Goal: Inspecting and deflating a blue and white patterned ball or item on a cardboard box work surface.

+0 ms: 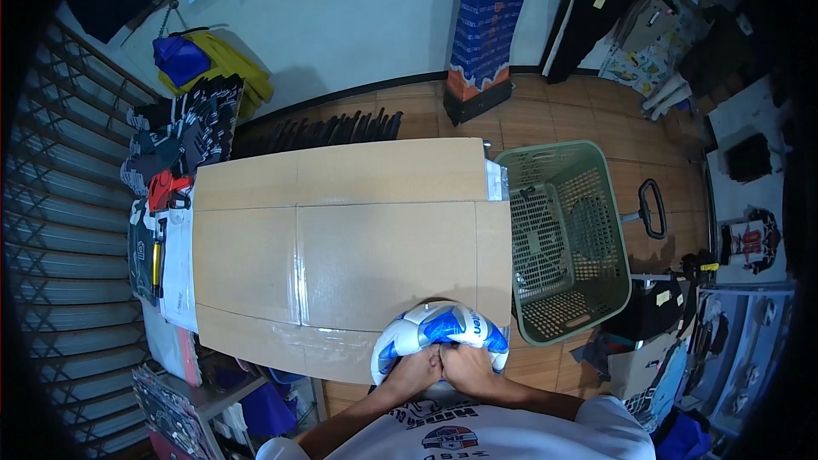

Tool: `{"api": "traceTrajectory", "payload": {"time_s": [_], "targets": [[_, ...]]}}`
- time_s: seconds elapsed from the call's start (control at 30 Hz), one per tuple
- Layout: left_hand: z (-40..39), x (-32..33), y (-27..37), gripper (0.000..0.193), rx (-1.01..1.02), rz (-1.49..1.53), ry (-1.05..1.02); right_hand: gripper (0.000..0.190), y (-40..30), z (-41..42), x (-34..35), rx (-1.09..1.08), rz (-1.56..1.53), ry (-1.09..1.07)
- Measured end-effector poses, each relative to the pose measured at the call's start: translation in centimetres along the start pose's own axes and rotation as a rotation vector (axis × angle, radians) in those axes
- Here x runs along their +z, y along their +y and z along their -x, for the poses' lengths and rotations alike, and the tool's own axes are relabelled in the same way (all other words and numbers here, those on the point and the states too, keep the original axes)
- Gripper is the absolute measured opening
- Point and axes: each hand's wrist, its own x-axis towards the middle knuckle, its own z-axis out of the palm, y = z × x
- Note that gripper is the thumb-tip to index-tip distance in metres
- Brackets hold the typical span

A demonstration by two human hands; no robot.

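Note:
A white and blue Molten ball (441,326) is at the near edge of the cardboard-topped table, close in front of my shirt. It looks soft and caved in, with its near side folded around my fists. My left hand (416,369) is clenched against the inner side of this fold. Beside it, touching at the knuckles, my right hand (464,367) is clenched on the ball too. The fingertips of both hands are hidden. Under the ball's far side lies the flat cardboard sheet (383,255), with clear tape across it.
A green perforated plastic basket (562,243) stands off the table's right end, a black handle (653,209) beyond it. At the left end lie a red handheld tool (167,190), a slim yellow and black tool (156,262) and packaged clothing. A blue wrapped pillar (489,25) rises at the back.

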Motion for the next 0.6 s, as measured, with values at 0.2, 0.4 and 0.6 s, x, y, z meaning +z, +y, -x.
{"api": "traceTrajectory", "payload": {"time_s": [0.2, 0.4, 0.6], "targets": [[-0.1, 0.2, -0.6, 0.016, -0.029, 0.047, -0.02, 0.015, -0.2, -0.1, -0.4, 0.015, 0.006, -0.042], [0.0, 0.4, -1.0, 0.012, -0.014, 0.066, -0.015, 0.017, -0.3, -0.1, -0.4, 0.012, 0.033, -0.06], [0.1, 0.4, -0.9, 0.007, 0.013, 0.061, 0.011, 0.016, -0.3, -0.1, -0.5, -0.01, 0.038, -0.023]]}}
